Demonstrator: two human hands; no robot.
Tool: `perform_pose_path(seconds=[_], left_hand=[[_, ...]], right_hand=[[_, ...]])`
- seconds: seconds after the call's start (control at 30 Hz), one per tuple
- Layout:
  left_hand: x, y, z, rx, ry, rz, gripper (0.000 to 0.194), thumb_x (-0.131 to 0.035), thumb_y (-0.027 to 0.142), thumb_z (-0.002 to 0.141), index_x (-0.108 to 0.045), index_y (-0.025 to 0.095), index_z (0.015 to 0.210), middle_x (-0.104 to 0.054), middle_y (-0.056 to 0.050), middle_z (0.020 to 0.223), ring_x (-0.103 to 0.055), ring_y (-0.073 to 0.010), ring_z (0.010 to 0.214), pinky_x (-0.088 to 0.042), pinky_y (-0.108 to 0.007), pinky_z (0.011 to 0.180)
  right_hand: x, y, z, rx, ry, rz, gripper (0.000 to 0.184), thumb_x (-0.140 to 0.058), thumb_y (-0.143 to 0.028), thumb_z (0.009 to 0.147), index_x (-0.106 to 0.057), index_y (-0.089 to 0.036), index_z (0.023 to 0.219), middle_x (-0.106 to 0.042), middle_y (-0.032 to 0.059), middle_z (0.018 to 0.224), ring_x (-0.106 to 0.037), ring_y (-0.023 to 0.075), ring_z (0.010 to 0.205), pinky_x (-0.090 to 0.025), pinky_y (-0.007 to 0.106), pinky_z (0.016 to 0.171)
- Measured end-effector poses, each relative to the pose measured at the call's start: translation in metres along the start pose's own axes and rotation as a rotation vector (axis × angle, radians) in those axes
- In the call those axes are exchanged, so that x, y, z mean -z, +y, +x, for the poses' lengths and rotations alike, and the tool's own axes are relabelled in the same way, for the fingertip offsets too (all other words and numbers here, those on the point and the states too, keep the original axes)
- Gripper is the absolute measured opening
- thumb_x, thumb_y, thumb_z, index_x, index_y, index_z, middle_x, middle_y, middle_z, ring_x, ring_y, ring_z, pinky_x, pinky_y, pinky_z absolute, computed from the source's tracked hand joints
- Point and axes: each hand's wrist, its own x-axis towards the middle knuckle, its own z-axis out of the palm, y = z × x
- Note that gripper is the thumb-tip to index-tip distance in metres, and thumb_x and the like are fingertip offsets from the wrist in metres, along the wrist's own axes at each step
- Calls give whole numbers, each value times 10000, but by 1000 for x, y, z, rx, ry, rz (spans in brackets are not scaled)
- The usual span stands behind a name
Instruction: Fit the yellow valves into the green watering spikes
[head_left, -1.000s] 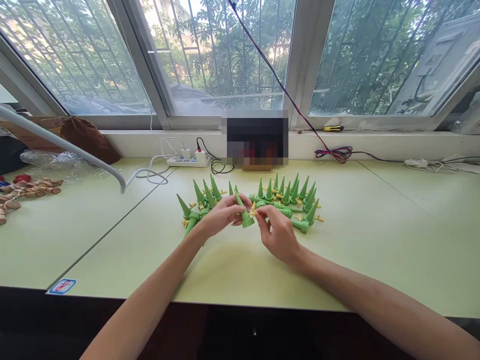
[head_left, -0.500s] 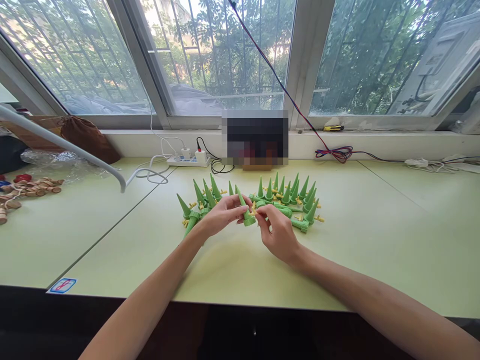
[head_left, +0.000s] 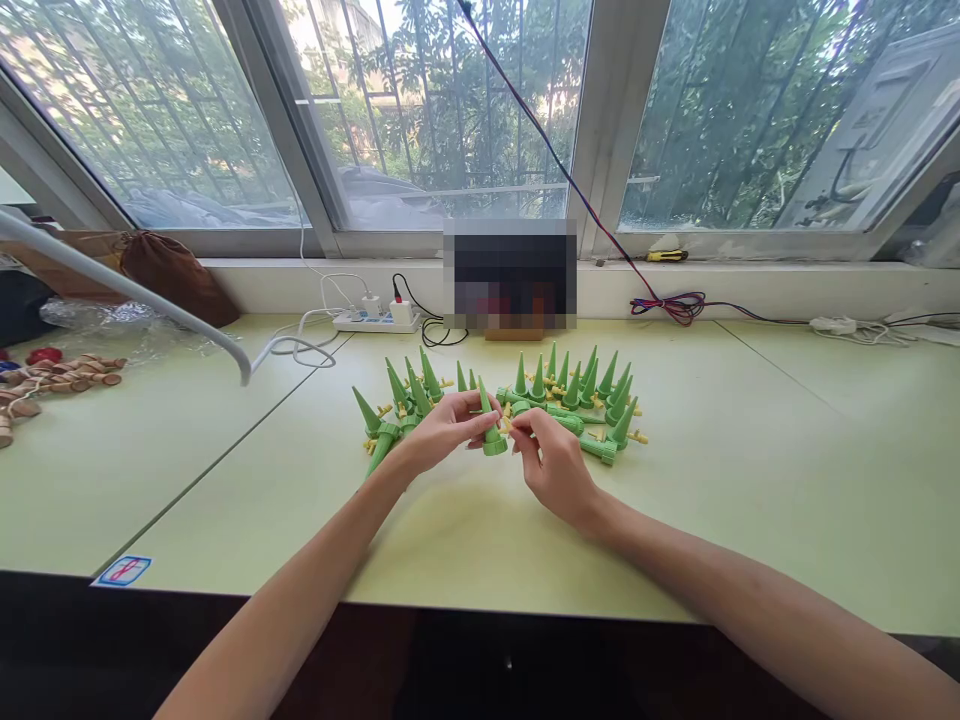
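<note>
My left hand [head_left: 450, 430] is closed round a green plant watering spike [head_left: 493, 438], its point up and its ribbed collar down. My right hand [head_left: 553, 455] pinches a small yellow valve [head_left: 505, 425] at the side of that spike, just above the collar. Whether the valve is seated in the spike, I cannot tell. Behind both hands stand several more green watering spikes [head_left: 589, 385] with yellow valves, mostly point up. A few spikes [head_left: 600, 450] lie on their sides near my right hand, and another [head_left: 384, 440] leans by my left wrist.
The pale green table [head_left: 525, 560] runs up to the window sill. At the back are a white power strip [head_left: 379, 320] with cables, a blurred-out dark object [head_left: 514, 275] and a bundled cable [head_left: 679, 308]. Wooden pieces [head_left: 75, 380] lie far left, under a grey curved bar [head_left: 135, 290].
The held spike has turned more upright and shifted slightly left in my left hand. My right fingers stay pinched on the yellow valve beside it.
</note>
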Motion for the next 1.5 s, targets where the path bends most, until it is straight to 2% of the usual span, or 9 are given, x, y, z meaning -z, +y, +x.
perform_pose_path(seconds=[0.3, 0.77, 1.1, 1.5], left_hand=[[0, -1, 0, 24, -16, -62, 291, -655, 429, 855, -598, 148, 900, -448, 23, 693, -375, -76, 581, -296, -217, 528], [-2, -2, 0, 60, -26, -179, 312, -681, 424, 841, -571, 134, 880, -399, 34, 663, -322, -58, 546, -264, -203, 501], [-7, -1, -1, -65, 71, -22, 296, -680, 432, 832, -590, 153, 876, -455, 18, 714, -364, -74, 582, -287, -198, 506], [-7, 6, -4, -128, 59, 92, 247, -685, 379, 837, -606, 151, 890, -509, -12, 752, -412, -97, 639, -336, -221, 556]], right_hand=[[-2, 3, -1, -137, -12, 164, 100, -453, -227, 978, -494, -216, 888, -533, 0, 731, -534, 133, 608, -467, 255, 557], [0, -4, 1, -168, -3, 249, 136, -457, -274, 986, -505, -216, 873, -533, -21, 675, -517, 110, 516, -460, 252, 515], [-1, -8, 2, -290, 32, 311, 179, -535, -334, 942, -502, -210, 818, -549, -25, 617, -570, 119, 479, -458, 233, 426], [-2, -6, -2, -347, -2, 363, 191, -524, -333, 955, -491, -210, 813, -536, -42, 580, -531, 103, 423, -445, 227, 397]])
